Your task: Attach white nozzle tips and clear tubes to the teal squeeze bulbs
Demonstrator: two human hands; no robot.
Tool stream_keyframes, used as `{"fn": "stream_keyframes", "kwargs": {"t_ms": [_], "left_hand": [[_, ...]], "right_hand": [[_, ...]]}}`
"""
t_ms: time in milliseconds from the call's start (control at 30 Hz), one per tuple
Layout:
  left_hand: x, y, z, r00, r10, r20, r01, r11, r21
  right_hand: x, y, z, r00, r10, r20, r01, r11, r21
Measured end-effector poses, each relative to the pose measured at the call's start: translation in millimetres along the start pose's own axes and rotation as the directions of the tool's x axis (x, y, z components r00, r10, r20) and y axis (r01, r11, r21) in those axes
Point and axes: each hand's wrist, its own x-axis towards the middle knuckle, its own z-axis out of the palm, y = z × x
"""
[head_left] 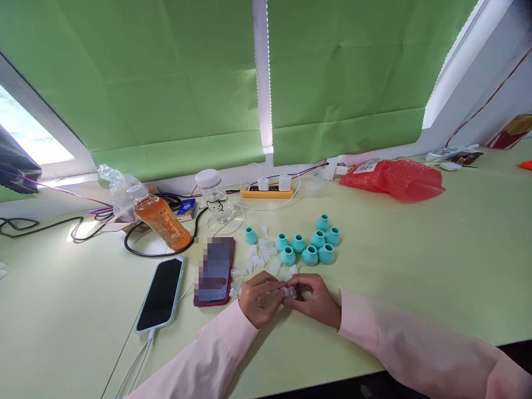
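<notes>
On the near side of the teal pots (318,244), the small clear plastic piece (292,292) lies roughly sideways, equally near both hands, left hand (261,299) and right hand (315,300) fingertips pinching opposite ends

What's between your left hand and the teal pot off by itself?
In the head view, small white and clear plastic pieces lie scattered there.

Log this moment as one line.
left hand: pinches small translucent piece | right hand: holds same piece | beyond hands: teal pots, loose pale pieces | left side: red-edged phone
</notes>
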Motion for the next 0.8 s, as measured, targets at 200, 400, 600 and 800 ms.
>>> {"fn": "stream_keyframes", "kwargs": {"t_ms": [200,400,600,800], "left_hand": [[0.4,-2.7,0.5,1.0,-0.013,-0.012,0.012,0.999,-0.049],[1.0,-0.9,0.9,1.0,0.01,-0.02,-0.011,0.999,-0.052],[1.1,2.1,-0.5,0.997,0.078,-0.026,-0.079,0.997,-0.016],[0.8,2.1,-2.9,0.997,0.08,0.019,-0.079,0.997,-0.02]], "right_hand": [[0.2,-0.8,-0.5,1.0,-0.006,-0.006,0.006,1.0,-0.015],[0.1,-2.0,-0.7,1.0,-0.002,0.006,0.002,1.0,0.006],[0.2,-1.7,-1.4,1.0,0.02,0.007,-0.02,1.0,0.025],[0.3,-0.5,-1.6,1.0,0.025,0.005,-0.025,0.999,0.044]]}}
